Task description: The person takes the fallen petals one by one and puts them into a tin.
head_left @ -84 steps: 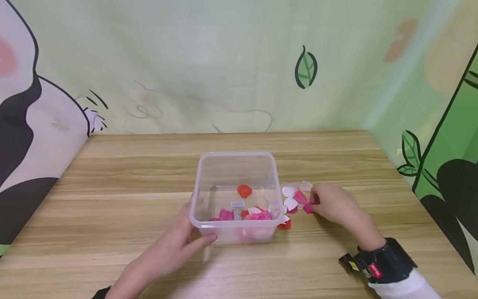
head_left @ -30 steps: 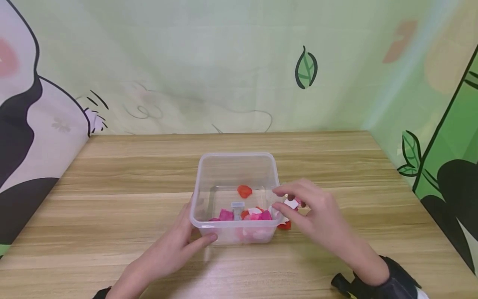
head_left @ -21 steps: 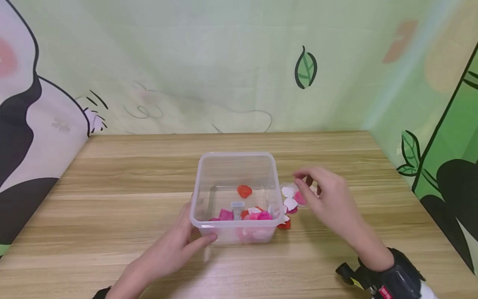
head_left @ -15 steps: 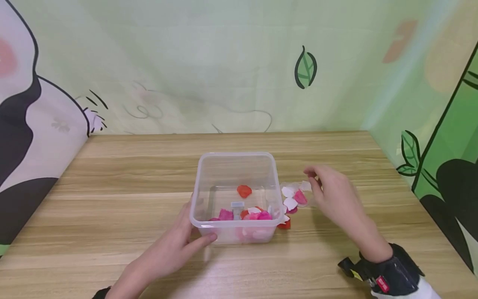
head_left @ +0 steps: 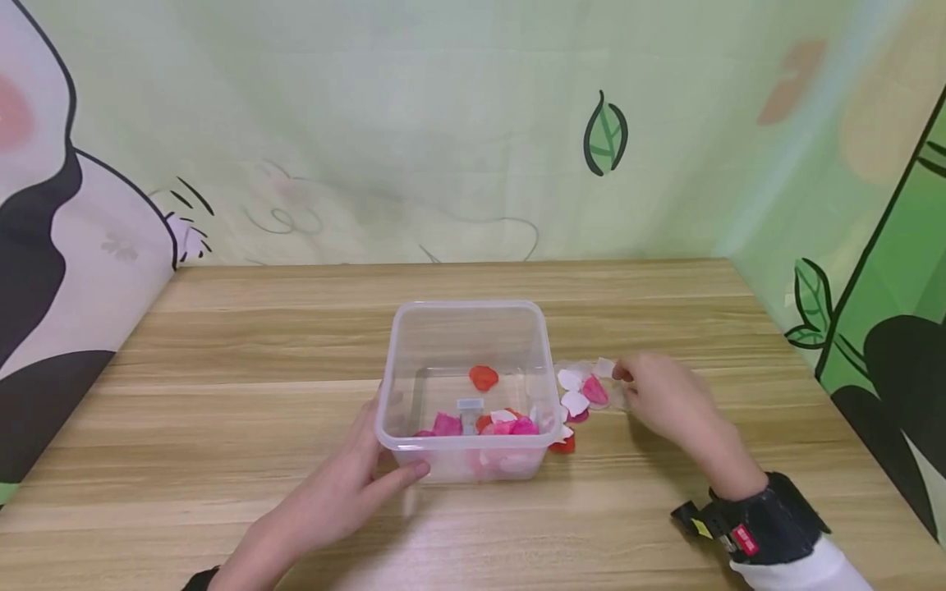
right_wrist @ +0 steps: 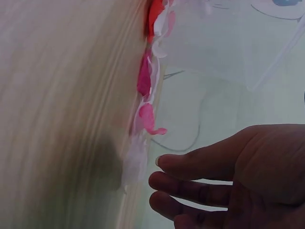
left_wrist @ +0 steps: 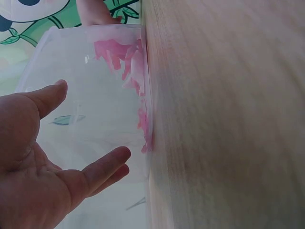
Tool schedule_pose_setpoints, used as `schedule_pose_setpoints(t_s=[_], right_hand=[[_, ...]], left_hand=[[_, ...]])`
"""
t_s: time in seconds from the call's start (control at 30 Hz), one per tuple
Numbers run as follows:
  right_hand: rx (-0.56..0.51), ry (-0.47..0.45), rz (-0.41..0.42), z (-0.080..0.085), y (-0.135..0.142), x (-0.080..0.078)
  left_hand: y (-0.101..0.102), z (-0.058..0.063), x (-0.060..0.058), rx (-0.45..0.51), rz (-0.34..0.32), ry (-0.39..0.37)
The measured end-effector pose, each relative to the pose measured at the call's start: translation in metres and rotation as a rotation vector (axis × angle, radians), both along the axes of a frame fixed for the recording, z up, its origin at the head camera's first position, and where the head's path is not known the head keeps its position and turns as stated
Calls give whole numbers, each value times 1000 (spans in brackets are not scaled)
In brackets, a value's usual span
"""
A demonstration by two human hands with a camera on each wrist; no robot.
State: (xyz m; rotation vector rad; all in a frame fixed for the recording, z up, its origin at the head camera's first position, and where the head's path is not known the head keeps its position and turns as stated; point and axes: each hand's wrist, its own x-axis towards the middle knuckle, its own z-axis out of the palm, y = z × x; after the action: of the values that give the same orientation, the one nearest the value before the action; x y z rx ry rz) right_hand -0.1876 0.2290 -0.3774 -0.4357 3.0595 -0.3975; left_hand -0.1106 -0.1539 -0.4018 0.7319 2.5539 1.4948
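Observation:
A clear plastic box (head_left: 473, 312) stands on the table with red, pink and white petals (head_left: 447, 424) inside. My left hand (head_left: 336, 497) rests against its near left corner, thumb on the front wall and fingers along the left side; in the left wrist view, the fingers (left_wrist: 107, 167) are spread and fairly straight. To the box's right lies a loose pile of petals (head_left: 575, 402), white, pink and red. My right hand (head_left: 668, 398) is low at the pile's right edge, its fingertips beside a white petal (head_left: 605, 367). Thumb and fingers (right_wrist: 190, 191) show nothing between them in the right wrist view.
The wood-grain table (head_left: 259, 328) reaches back to a printed cloth backdrop (head_left: 406, 123), which also stands along the left and right sides. A black wrist strap with a small camera (head_left: 769, 521) is on the right forearm.
My right hand has gone from the box's right rim back to the right and down beside the petal pile. A pink petal it pinched earlier is gone from its fingers. The left hand stays put.

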Motion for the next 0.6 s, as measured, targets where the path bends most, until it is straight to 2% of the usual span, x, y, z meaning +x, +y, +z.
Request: schedule_pose_setpoints(t_s=[0.27, 0.6], right_hand=[[48, -64, 67, -13, 3, -6], [38, -93, 39, -15, 5, -6]], left_hand=[[0, 1, 1, -6, 0, 14], [0, 1, 0, 10, -6, 1]])
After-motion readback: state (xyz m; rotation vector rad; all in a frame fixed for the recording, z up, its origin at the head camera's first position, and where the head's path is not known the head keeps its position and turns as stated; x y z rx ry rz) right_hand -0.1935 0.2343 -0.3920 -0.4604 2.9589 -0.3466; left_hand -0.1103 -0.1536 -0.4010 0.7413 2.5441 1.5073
